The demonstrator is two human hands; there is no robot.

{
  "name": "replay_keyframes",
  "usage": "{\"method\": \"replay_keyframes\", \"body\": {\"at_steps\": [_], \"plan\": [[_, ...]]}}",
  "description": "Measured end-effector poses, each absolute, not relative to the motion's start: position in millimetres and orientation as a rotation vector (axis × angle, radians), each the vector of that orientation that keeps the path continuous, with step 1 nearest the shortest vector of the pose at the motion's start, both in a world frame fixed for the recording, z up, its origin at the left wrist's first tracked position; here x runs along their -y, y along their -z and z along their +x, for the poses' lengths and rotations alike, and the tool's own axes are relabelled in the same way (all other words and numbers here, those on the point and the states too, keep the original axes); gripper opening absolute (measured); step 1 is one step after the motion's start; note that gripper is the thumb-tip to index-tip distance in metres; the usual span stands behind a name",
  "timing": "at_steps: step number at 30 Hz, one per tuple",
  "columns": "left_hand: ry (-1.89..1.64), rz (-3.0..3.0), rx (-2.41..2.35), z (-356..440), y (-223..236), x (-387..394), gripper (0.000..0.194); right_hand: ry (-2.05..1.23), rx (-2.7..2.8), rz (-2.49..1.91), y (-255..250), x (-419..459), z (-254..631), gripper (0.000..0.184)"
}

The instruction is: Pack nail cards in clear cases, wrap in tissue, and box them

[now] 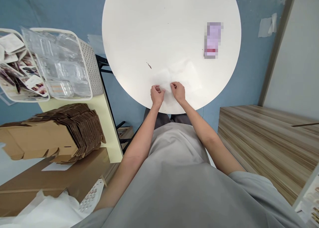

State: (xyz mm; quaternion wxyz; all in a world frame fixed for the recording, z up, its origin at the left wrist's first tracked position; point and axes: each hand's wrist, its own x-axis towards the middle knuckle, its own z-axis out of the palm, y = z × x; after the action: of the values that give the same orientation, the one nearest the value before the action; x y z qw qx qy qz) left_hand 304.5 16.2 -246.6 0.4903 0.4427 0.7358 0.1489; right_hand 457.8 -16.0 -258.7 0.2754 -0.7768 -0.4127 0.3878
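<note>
A thin, whitish, translucent sheet point(163, 77), perhaps a plastic bag, lies near the front edge of the round white table point(134, 25). Its outline barely stands out against the tabletop. My left hand point(157, 95) has its fingers curled and pinched at the near left part of the sheet. Close by on the right, my right hand point(178, 92) pinches with thumb and forefinger at the sheet's near edge. More of the same pale film point(190, 75) spreads flat to the right, and I cannot tell whether it is one piece or several.
A blurred purple item point(213, 40) lies at the table's right. Left of the table are a white basket point(96, 68) of clear plastic boxes, another basket point(15, 98) of printed cards, and stacked flat cardboard boxes point(50, 135). A wood-grain surface point(264, 138) stands at right.
</note>
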Motion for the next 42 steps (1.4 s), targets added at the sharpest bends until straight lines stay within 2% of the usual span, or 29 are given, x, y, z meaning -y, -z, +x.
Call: {"method": "replay_keyframes", "body": {"at_steps": [2,6,12,16,19,24,33,38,42], "plan": [[-0.355,1.078,-1.782,304,245,-16,0.037,-1.086,1.160,-2.096,259,16,453,0.040],[-0.364,1.057,-1.782,304,244,-17,0.038,-1.122,1.189,-2.158,260,15,445,0.036],[-0.462,0.900,-1.803,303,246,-17,0.045,-1.186,1.236,-2.086,261,16,449,0.043],[-0.507,0.660,-1.765,302,246,-22,0.038,-1.098,1.198,-2.116,258,18,444,0.044],[-0.512,0.578,-1.713,302,241,-25,0.030,-1.050,1.084,-2.155,254,20,439,0.039],[-0.551,0.669,-1.621,317,227,-24,0.026,-1.075,1.062,-2.109,250,17,449,0.030],[-0.495,0.905,-1.596,379,230,-33,0.029,-1.137,1.053,-1.897,230,30,502,0.046],[-0.455,0.924,-1.614,377,238,-35,0.022,-1.028,1.108,-2.037,242,30,510,0.041],[-0.435,0.882,-1.738,360,243,-26,0.026,-0.929,1.114,-2.113,250,26,511,0.035]]}}
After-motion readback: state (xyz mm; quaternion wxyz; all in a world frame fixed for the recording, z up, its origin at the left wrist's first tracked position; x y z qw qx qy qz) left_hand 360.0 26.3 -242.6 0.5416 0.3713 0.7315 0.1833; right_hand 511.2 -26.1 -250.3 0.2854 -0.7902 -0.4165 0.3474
